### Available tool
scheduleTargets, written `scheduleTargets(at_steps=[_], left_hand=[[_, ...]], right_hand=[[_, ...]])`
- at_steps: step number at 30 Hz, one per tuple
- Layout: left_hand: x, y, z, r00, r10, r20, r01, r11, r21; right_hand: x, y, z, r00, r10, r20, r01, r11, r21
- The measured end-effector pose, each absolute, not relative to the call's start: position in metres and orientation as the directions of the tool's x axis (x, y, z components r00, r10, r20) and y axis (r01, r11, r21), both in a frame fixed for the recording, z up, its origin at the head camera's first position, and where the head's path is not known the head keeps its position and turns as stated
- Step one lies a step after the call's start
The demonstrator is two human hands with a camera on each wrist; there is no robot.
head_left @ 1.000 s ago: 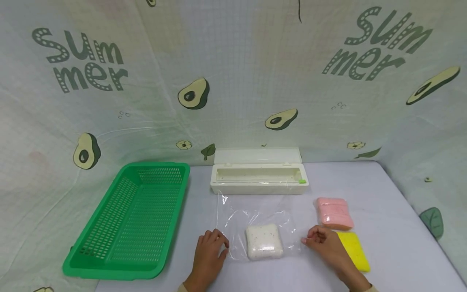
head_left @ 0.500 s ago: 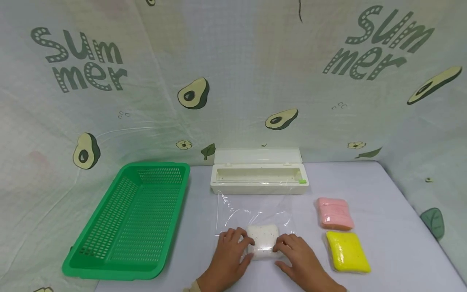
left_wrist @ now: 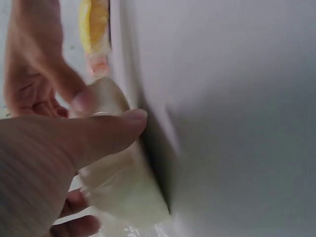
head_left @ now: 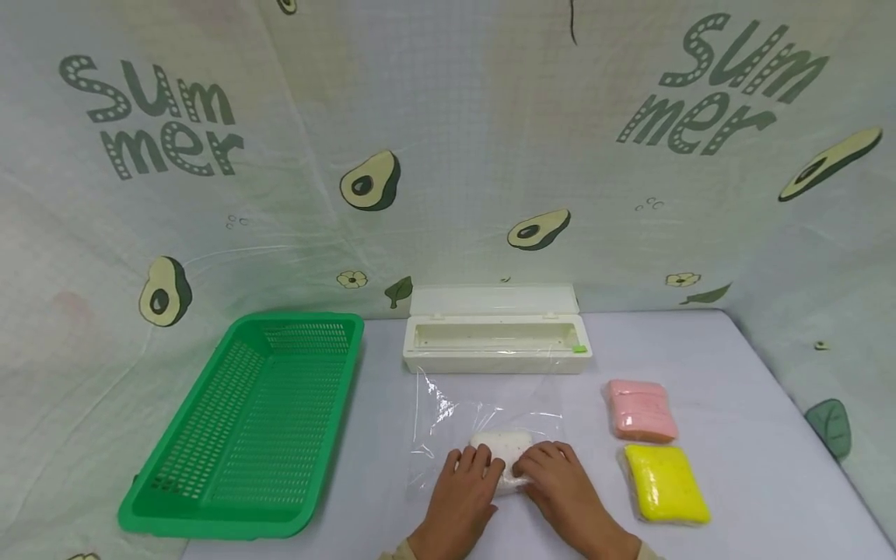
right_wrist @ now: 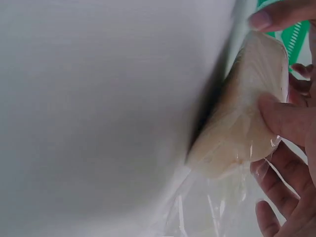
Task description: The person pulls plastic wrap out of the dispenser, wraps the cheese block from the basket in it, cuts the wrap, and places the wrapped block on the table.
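A white speckled block (head_left: 504, 443) lies on clear cling film (head_left: 444, 416), near the front of the table. My left hand (head_left: 462, 498) holds the block's left part, its thumb across the near side in the left wrist view. From the right, my right hand (head_left: 565, 494) grips the same block, thumb against its near face, and film covers that face in the right wrist view. The film stretches back to a white cling film dispenser (head_left: 497, 363) with its lid up. Both hands hide the block's lower corners in the head view.
To the left stands a green perforated basket (head_left: 210, 526). At the right lie a pink wrapped block (head_left: 642, 411) and, nearer, a yellow wrapped block (head_left: 665, 484). A printed cloth hangs behind the table.
Both hands have moved inward from the film's sides onto the white block. The film's near edge has been brought up over the block. Dispenser, basket and coloured blocks stay put.
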State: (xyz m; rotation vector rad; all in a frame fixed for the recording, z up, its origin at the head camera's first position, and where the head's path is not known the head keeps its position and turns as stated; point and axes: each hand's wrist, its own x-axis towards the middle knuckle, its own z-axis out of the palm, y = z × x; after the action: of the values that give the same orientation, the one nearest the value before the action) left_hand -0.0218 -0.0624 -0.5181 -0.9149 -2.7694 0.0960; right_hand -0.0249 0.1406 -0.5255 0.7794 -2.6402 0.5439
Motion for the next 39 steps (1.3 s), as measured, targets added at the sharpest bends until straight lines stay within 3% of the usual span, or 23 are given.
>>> scheduleTargets(at_steps=[5,8,20,31,39], left_hand=[[-0.029,-0.063,-0.517,-0.741,0.579,0.339,0.553,0.813,-0.181],[-0.035,-0.064,-0.512,-0.742,0.566,0.360,0.548,0.821,-0.160],[-0.062,-0.061,-0.498,-0.832,0.492,0.258,0.508,0.861,-0.003],[-0.069,-0.046,-0.512,-0.748,0.526,0.406,0.470,0.851,-0.236],[-0.081,-0.045,-0.520,-0.842,0.494,0.215,0.434,0.858,-0.273]], right_hand=[[-0.031,0.142,-0.511,-0.823,-0.379,0.423,-0.547,0.729,-0.412],[-0.035,0.142,-0.502,-0.838,-0.349,0.419,-0.522,0.735,-0.432],[-0.042,0.129,-0.499,-0.776,-0.385,0.500,-0.538,0.818,-0.203],[-0.069,0.126,-0.508,-0.783,-0.350,0.513,-0.494,0.853,-0.171],[-0.069,0.122,-0.525,-0.810,-0.390,0.438,-0.496,0.854,-0.157]])
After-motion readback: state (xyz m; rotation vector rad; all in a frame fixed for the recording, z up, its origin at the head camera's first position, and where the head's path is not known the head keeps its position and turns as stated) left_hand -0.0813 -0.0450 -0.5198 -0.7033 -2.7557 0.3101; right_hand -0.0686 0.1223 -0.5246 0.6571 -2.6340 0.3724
